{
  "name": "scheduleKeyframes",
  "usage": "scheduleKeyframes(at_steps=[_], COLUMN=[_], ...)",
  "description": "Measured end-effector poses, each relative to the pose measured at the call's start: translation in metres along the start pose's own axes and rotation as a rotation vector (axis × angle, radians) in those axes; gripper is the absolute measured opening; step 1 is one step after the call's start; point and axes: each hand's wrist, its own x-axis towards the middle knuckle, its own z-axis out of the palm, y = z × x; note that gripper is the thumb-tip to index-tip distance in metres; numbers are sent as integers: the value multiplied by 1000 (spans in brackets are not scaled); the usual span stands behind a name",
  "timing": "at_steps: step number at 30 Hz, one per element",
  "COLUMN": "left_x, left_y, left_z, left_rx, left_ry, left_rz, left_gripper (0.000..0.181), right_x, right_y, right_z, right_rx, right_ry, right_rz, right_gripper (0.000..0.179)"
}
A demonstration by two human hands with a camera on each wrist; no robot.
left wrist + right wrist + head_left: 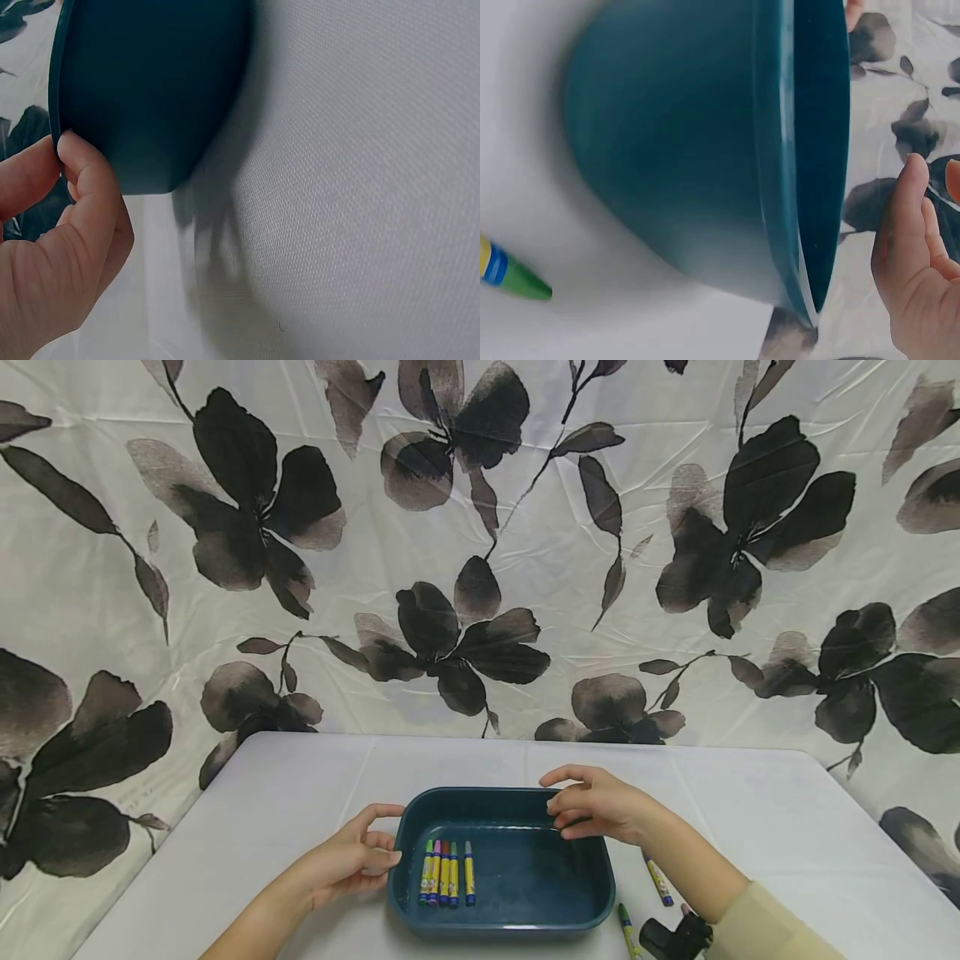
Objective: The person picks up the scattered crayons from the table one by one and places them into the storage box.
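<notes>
A dark teal plastic basin [540, 893] stands on the white table. My left hand [345, 864] pinches its left rim between thumb and fingers; in the left wrist view the left hand [67, 232] holds that rim from outside. Several crayons [444, 872] in yellow wrappers lie side by side on the basin's left floor, with one crayon [469, 872] slightly apart. My right hand [600, 806] hovers above the basin's back right corner, fingers loosely bent and holding nothing. In the right wrist view the right hand [919, 262] is apart from the rim.
Right of the basin, a crayon [660, 883] and a green-tipped crayon [628, 931] lie on the table [757, 835]. Another crayon tip shows beside the black wrist camera [678, 935], mostly hidden. A floral cloth [480, 552] hangs behind the table.
</notes>
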Motion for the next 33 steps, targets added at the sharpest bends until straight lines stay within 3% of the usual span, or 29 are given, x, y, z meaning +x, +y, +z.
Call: scheduleKeyframes(at_steps=[25,33], left_x=[0,0], left_y=[-1,-1], left_z=[0,0], left_rx=[3,-2], left_ry=[14,17], left_rz=[-1,-6], left_gripper=[68,68], right_x=[-31,-41], right_y=[-2,2], right_z=[-42,-57], right_rx=[-66,-55], right_ry=[21,-15], right_rz=[-37,-49], right_gripper=[41,40])
